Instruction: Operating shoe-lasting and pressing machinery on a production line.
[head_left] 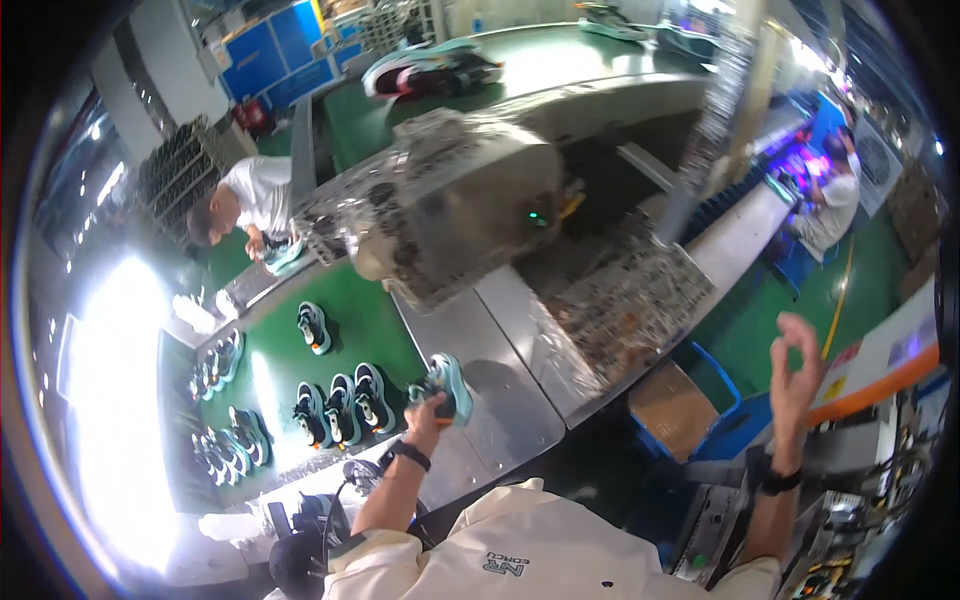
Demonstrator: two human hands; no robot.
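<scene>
My left hand (424, 418) is closed around a black sneaker (452, 385) with a pale turquoise sole. It holds the shoe tilted over the metal plate (500, 430) at the edge of the green work surface. My right hand (797, 368) is raised at the right, away from the table, with its fingers apart and nothing in it. Just left of the held shoe, a row of three similar sneakers (342, 408) lies on the green surface. A single sneaker (313, 327) lies farther back.
More sneakers (247, 434) lie in groups at the left. A plastic-wrapped machine (470, 200) stands ahead, beside a green conveyor belt (545, 50) carrying shoes. A blue-framed chair (682, 412) stands between the table and my right arm. One person (262, 195) handles a shoe at left; another (835, 195) sits far right.
</scene>
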